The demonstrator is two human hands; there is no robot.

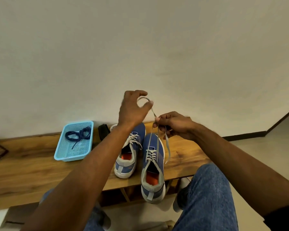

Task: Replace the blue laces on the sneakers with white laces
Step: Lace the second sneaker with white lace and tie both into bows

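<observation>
A wooden surface [32, 164] runs across the lower half of the frame, under a plain pale wall. Left of centre on it sits a light-blue basket [60, 155], with the blue laces [79, 135] coiled loosely inside its upper part. Just right of the basket, at the centre, two blue sneakers stand side by side, toes toward the wall: the left sneaker [128, 157], already threaded in white, and the right sneaker [153, 172], whose heel overhangs the surface's near edge. Above the sneakers, the left hand [132, 110] curls its fingers around a loop of the white lace [167, 145]. Just right of it, the right hand [173, 125] pinches the same lace, whose strands rise taut from the right sneaker's eyelets while one loose end hangs down beside that sneaker.
</observation>
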